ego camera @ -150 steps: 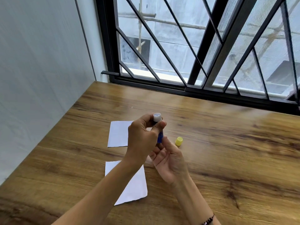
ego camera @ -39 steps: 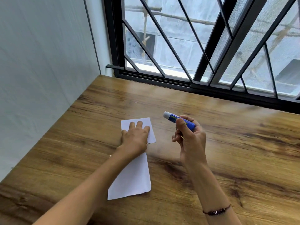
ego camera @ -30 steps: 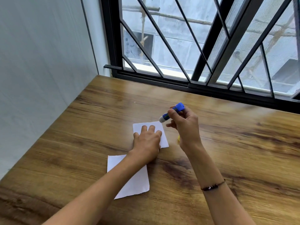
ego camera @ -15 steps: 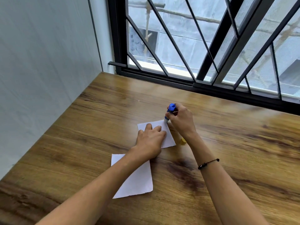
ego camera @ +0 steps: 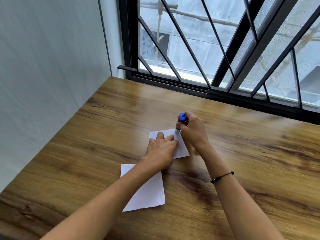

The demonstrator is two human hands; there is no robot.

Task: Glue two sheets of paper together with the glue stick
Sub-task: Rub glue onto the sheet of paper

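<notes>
Two white sheets of paper lie on the wooden table (ego camera: 259, 161). My left hand (ego camera: 161, 149) presses flat on the far sheet (ego camera: 181, 149), fingers spread. My right hand (ego camera: 192, 130) grips the blue glue stick (ego camera: 181, 121), held nearly upright with its white tip down on the far right corner of that sheet. The near sheet (ego camera: 149, 191) lies partly under my left forearm. The yellow cap (ego camera: 196, 152) peeks out just right of the far sheet, mostly hidden by my right wrist.
A white wall (ego camera: 43, 84) borders the table on the left. A black-framed barred window (ego camera: 225, 66) runs along the table's far edge. A dark bead bracelet (ego camera: 223, 176) sits on my right wrist.
My left hand went from the stick to the far sheet and slid it right. My right hand turned the glue stick tip down and lowered it onto the sheet's far corner.
</notes>
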